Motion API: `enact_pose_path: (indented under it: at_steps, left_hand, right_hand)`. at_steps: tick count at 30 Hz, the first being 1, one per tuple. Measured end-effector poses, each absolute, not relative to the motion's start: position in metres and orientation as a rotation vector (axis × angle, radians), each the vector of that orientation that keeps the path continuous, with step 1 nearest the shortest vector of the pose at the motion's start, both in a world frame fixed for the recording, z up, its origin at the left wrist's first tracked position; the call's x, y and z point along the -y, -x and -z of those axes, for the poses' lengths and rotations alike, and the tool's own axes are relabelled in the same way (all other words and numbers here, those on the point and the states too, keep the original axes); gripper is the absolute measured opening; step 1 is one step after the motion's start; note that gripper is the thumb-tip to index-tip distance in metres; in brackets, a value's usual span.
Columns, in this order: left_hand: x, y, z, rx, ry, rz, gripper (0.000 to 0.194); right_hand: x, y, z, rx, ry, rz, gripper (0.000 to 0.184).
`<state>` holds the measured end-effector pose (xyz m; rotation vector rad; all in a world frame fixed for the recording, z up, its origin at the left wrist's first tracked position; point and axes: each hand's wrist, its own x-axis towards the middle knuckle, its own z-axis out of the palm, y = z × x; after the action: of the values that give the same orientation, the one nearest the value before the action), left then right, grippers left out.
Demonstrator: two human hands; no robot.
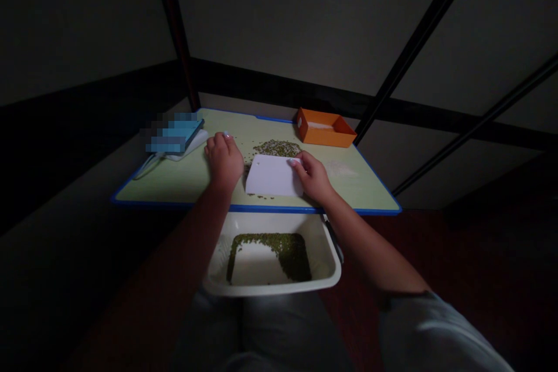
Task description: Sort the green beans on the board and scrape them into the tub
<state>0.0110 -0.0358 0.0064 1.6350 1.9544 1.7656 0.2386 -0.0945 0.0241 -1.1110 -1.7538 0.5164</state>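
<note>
My right hand (313, 176) grips the right end of a flat white card-like scraper (274, 175) with a small hole in one corner. The scraper is low over the front part of the table, just in front of a pile of small green and pale grains (278, 148). A few dark grains lie along its near edge. To the left of the pile, my left hand (224, 158) is closed with the fingers curled in. Whatever those fingers hold, if anything, is hidden.
The pale green table (192, 182) has a blue rim. An orange box (329, 138) stands at its back right, a pixelated phone-like device (174, 135) at the left. Pale grains (342, 168) lie on the right. A white basin (272, 289) with green grains sits below the front edge.
</note>
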Motion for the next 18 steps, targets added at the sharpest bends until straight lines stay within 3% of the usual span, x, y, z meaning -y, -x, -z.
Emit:
enact_pose_path:
  at_steps: [10,18]
  left_hand:
    - [0.0359,-0.0098,-0.0075,-1.984,-1.600,-1.681,0.040]
    - [0.0329,-0.0088,-0.0060,-1.951,-1.528,-1.727,0.036]
  right_hand:
    - [0.0878,-0.2283,-0.0244,1.809,1.132,-0.547,0.032]
    - [0.0943,-0.2292,-0.0193,1.817,1.175,-0.593,0.025]
